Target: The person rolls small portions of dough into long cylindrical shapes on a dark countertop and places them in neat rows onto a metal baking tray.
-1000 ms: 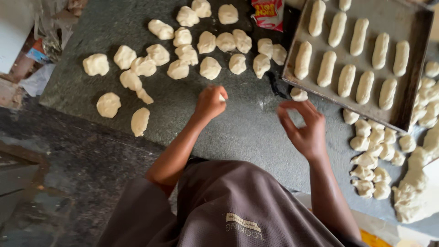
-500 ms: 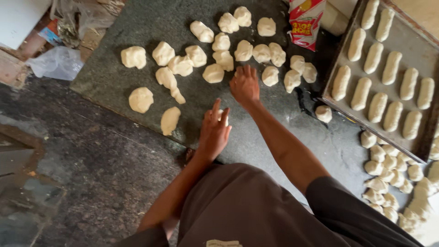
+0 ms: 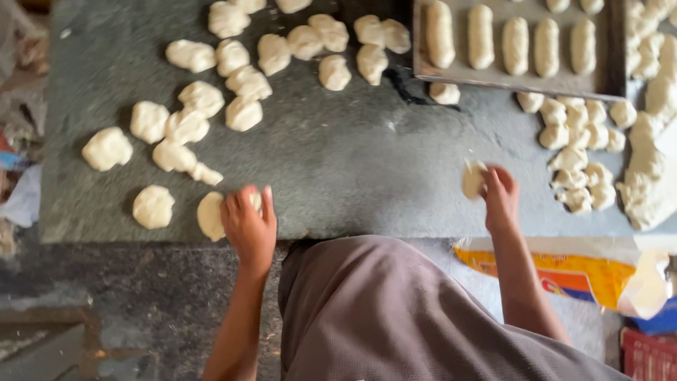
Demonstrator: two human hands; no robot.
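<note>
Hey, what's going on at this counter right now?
A person is working dough at a dark stone slab. Their left hand rests on a dough piece at the near edge, while the right hand holds a small dough piece. Loose dough lumps are scattered over the slab's far left, and a metal tray at the far right holds rows of shaped rolls.

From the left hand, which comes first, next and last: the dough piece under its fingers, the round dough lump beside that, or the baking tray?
1. The dough piece, touching the left hand at the slab's near edge.
2. The round dough lump, just beyond that piece, further left.
3. The baking tray, far across at the top right, holding long rolls.
</note>
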